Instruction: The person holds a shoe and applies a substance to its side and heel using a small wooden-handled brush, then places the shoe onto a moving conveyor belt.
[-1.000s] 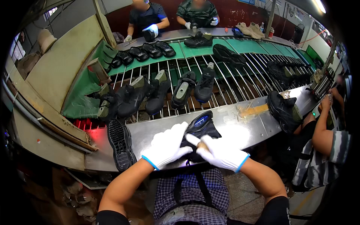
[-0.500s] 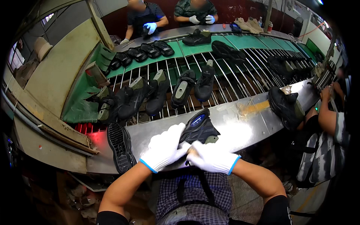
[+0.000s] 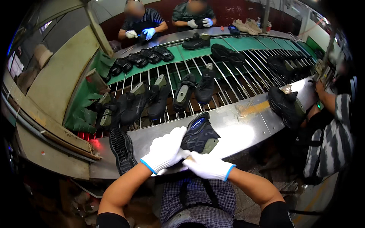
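In front of me a black shoe [image 3: 199,137], with a grey-green last showing at its heel end and a blue patch at the other, lies tilted on the metal ledge. My left hand [image 3: 164,149], in a white knit glove with blue cuff, is closed along its near left side. My right hand [image 3: 207,165], gloved alike, is curled close by the left fingers, around a small tan piece that is mostly hidden. Left of my left hand a black shoe sole [image 3: 122,150] leans with its tread showing.
Beyond the metal ledge [image 3: 243,135] runs a roller conveyor with several lasted black shoes [image 3: 157,100]. A row of black soles [image 3: 138,60] lies on green sheeting. Another black shoe [image 3: 285,106] sits at the ledge's right end. Two people work across; another is at right.
My right hand has shifted slightly left and down, uncovering more of the shoe's heel end. My left hand stays on the shoe. Across the conveyor, the left person's hands have come together.
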### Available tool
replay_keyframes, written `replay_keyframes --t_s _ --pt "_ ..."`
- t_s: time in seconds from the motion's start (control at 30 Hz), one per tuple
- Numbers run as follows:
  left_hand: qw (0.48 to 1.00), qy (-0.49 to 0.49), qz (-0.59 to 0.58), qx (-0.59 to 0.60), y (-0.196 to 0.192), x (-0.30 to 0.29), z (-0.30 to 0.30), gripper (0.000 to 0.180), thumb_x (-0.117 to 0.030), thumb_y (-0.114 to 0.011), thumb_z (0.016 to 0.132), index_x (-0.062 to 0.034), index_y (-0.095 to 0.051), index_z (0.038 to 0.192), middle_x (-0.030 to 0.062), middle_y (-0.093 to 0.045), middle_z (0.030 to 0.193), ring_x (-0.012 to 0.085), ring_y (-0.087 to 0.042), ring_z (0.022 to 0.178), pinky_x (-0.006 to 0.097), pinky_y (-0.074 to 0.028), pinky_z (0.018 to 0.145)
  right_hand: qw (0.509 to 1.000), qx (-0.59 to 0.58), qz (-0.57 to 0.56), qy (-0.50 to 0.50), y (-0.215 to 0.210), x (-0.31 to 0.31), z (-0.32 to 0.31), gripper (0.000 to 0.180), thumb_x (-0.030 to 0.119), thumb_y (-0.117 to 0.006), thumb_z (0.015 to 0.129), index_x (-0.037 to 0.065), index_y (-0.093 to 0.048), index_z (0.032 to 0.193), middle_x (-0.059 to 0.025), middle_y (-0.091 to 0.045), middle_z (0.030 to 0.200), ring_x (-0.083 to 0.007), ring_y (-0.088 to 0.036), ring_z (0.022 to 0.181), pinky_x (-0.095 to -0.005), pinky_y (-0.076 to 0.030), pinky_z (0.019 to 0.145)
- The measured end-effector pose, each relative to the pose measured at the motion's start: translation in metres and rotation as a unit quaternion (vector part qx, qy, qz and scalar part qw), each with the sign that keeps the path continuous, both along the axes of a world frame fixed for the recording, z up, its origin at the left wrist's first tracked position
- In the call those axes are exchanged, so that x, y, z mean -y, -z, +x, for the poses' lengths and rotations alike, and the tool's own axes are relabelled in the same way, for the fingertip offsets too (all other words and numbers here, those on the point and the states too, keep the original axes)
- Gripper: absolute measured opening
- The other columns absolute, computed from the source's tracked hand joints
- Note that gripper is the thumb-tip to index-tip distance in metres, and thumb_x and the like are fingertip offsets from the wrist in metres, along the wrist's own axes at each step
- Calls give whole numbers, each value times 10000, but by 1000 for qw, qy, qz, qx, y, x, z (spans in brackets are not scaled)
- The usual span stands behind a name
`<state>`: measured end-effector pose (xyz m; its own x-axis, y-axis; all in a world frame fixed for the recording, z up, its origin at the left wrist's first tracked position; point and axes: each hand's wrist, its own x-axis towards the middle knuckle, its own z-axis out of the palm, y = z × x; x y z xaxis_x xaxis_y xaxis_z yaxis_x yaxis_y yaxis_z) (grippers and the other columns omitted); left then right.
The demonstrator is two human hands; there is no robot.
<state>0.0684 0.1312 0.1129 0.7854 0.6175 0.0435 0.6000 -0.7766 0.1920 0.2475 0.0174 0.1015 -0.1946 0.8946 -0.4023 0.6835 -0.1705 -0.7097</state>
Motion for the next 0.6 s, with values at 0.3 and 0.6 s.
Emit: replay_keyframes --t_s 0.3,0.6 --pt "993 36 -50 -98 -24 -11 2 940 -502 -825 862 -63 -400 1577 242 -625 1369 413 -730 1097 504 -605 884 952 151 265 33 11 -5 22 439 449 -575 1086 12 -609 1055 -205 -735 758 -386 -747 645 -490 -593 583" --pt "993 43 -50 -101 -34 -7 -7 820 -468 -819 889 -75 -423 1491 230 -662 1217 440 -734 1025 527 -598 832 955 233 172 65 22 6 89 543 483 -564 1045 23 -673 1312 -264 -749 909 -436 -738 831 -532 -583 778"
